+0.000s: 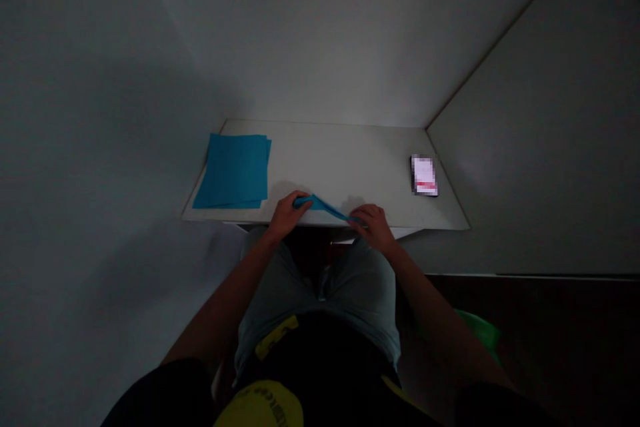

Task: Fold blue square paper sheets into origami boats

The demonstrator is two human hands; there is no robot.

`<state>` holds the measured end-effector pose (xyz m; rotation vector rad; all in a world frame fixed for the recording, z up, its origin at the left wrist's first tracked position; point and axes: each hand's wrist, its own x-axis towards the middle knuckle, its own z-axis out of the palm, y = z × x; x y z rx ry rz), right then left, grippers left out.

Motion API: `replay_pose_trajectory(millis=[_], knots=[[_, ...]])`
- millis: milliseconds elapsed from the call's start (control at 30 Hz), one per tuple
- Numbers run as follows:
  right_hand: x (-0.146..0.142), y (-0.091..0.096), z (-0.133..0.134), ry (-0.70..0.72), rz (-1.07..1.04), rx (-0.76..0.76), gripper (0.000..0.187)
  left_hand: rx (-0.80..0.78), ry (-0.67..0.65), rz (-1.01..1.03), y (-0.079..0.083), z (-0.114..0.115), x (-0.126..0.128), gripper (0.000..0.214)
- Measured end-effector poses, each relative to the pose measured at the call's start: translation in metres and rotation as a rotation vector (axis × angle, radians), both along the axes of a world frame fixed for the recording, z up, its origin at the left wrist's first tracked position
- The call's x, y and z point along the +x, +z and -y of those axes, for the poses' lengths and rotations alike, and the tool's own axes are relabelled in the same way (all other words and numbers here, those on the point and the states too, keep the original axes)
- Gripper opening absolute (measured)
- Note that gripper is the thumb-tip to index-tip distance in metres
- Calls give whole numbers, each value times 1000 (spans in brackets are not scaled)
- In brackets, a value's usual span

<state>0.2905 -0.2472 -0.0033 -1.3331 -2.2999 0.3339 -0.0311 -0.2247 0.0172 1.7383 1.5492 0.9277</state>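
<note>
Stretched between my hands near the front edge of the white tabletop is a folded piece of blue paper (327,207), narrow and slightly bent. My left hand (287,215) pinches its left end between thumb and fingers. At the other end, my right hand (373,225) is closed on the paper, which dips a little lower there. A stack of flat blue paper sheets (233,173) lies left of my left hand, its edges not quite lined up.
The white tabletop (345,153) meets walls at the back and both sides. A phone (424,175) with a lit, blurred screen lies at its right end. Below, a green plastic object (480,330) sits on the dark floor, partly hidden by my right arm.
</note>
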Motion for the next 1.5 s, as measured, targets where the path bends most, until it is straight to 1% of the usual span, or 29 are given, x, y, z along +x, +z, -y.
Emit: replay_pose_trajectory(millis=[67,167,267,333,433,533,633,733,833,933,1033,1167,1333,1500], knots=[[-6,0,-11,-31,-28,-49,29,-24,41,-16,4,-15,0,25],[-15,-4,-30,-136,-131,-97,31,-21,69,-72,3,-30,2,26],[-19,-9,-47,-254,-230,-118,35,1,85,-107,-2,-35,5,25],[-20,-12,-55,-292,-242,-83,34,31,77,-145,-5,-34,7,19],[-22,-13,-57,-278,-201,22,29,115,5,-245,-6,-29,8,8],[-23,-10,-47,-210,-73,87,32,190,-69,-313,-6,-20,5,12],[-20,-5,-36,-116,44,93,41,211,-96,-338,-7,-11,0,15],[-16,-2,-33,-67,58,77,45,204,-140,-366,-8,-7,-5,17],[-12,-3,-37,-61,14,49,46,176,-215,-424,-4,-12,-9,20],[-11,-6,-41,-73,-26,46,47,161,-284,-497,3,-22,-14,25],[-12,-8,-43,-87,-53,65,46,176,-355,-575,9,-31,-16,34],[-13,-11,-44,-108,-70,91,45,218,-452,-700,14,-37,-12,43],[-14,-13,-46,-121,-90,103,44,232,-497,-865,19,-39,-3,40],[-15,-11,-46,-130,-94,104,47,249,-534,-926,26,-44,-1,38]])
